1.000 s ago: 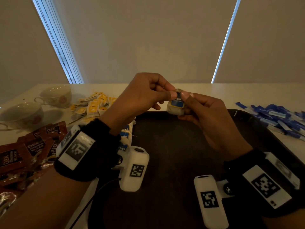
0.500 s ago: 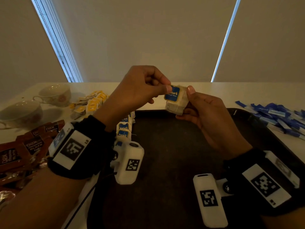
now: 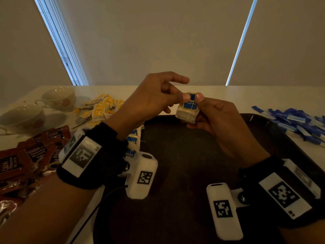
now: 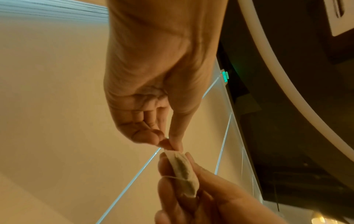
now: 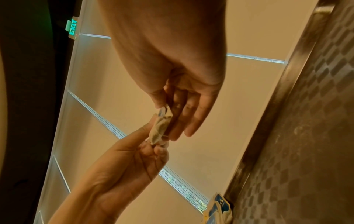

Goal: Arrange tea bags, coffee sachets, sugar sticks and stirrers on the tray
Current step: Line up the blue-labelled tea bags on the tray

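Two pale teacups [image 3: 58, 98] [image 3: 22, 117] with a faint floral print stand near the left edge of the white table [image 3: 219, 95], one behind the other. Behind the table's far edge hang closed roller blinds [image 3: 158, 41], daylight showing in the narrow gaps between them. A green exit sign [image 5: 71, 28] glows, seen from the right wrist

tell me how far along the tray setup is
Early. Done: a short row of blue-tagged tea bags lies along the tray's left edge. In hand: left hand and right hand both pinch one more tea bag above the tray. Left: yellow sachets, brown coffee sachets and blue sticks lie on the table.
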Demonstrator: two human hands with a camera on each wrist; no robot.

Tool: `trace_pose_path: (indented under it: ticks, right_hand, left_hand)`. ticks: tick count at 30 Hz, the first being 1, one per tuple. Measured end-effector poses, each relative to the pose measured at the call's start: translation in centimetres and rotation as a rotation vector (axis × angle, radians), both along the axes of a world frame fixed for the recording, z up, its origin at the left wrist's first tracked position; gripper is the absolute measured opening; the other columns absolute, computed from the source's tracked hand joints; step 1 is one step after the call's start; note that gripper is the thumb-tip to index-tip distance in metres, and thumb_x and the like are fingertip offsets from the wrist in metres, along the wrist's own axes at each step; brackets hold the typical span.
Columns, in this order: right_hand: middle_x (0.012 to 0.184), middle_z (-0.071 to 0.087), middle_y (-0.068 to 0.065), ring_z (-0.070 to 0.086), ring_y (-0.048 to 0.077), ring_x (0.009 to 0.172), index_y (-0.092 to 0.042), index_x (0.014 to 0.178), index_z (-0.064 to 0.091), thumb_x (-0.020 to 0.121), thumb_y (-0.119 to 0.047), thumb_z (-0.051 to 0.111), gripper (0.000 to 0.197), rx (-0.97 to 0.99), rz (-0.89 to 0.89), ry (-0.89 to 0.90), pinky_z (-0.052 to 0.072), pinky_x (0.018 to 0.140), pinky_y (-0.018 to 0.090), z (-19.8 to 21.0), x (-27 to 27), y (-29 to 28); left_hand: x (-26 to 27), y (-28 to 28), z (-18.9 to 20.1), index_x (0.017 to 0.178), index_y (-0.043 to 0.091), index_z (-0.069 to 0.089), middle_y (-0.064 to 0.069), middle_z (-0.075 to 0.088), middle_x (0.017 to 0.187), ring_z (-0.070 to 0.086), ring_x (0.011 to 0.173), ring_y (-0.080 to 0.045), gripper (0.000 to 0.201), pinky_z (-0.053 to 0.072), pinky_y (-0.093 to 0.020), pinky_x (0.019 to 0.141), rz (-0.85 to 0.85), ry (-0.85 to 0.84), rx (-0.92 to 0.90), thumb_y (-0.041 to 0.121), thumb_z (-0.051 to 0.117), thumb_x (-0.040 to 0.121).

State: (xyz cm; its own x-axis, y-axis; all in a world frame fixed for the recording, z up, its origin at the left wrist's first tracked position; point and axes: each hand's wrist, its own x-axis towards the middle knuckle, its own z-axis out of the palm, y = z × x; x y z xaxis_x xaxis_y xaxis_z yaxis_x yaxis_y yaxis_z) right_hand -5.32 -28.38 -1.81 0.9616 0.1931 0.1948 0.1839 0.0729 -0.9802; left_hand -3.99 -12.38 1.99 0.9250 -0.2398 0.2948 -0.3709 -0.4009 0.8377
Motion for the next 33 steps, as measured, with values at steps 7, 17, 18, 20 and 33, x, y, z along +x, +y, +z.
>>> trace_pose_path:
  ticks: [7,17,18,20,33]
  right_hand:
    - [0.093,0.066,-0.008,0.065,0.012,0.091,-0.031,0.083,0.064,0.094,-0.033,0.043,0.024,-0.047,-0.029,-0.071,0.057,0.069,0.025,-0.1,0.1,0.1]
    - [0.090,0.072,0.001,0.071,0.015,0.084,-0.018,0.099,0.064,0.086,-0.010,0.057,0.017,-0.003,0.095,-0.053,0.057,0.066,0.022,-0.3,-0.1,-0.2]
    - [0.091,0.073,0.001,0.071,0.015,0.085,-0.017,0.100,0.064,0.086,-0.011,0.058,0.016,-0.015,0.095,-0.058,0.057,0.066,0.023,-0.3,-0.1,-0.2]
    - [0.092,0.072,0.002,0.070,0.015,0.086,-0.015,0.101,0.065,0.087,-0.015,0.057,0.016,-0.028,0.097,-0.050,0.058,0.066,0.024,-0.3,-0.1,-0.1]
    - [0.083,0.073,0.002,0.070,0.015,0.078,-0.009,0.088,0.070,0.076,-0.035,0.060,0.030,-0.140,0.115,-0.070,0.059,0.067,0.027,-0.1,-0.3,0.0]
  left_hand:
    - [0.5,-0.3,-0.5,0.077,0.030,0.062,0.012,0.059,0.074,0.056,0.074,-0.011,0.010,0.049,-0.024,0.063,0.023,-0.179,0.177,0.031,0.064,0.087]
    - [0.4,0.0,-0.3,0.090,0.023,0.063,0.003,0.064,0.080,0.059,0.068,0.000,0.004,0.048,-0.014,0.055,-0.074,-0.110,0.102,0.026,0.061,0.089]
    - [0.4,0.0,-0.2,0.087,0.022,0.064,0.003,0.065,0.079,0.059,0.067,-0.001,0.003,0.048,-0.014,0.054,-0.081,-0.115,0.096,0.024,0.062,0.089]
    - [0.3,0.1,-0.1,0.081,0.021,0.065,0.010,0.063,0.070,0.057,0.062,0.000,0.007,0.046,-0.013,0.053,-0.068,-0.122,0.097,0.024,0.063,0.088]
    - [-1.8,2.2,2.7,0.088,0.014,0.064,-0.001,0.068,0.083,0.067,0.074,-0.011,0.006,0.053,-0.017,0.056,-0.090,0.021,0.289,0.019,0.061,0.088]
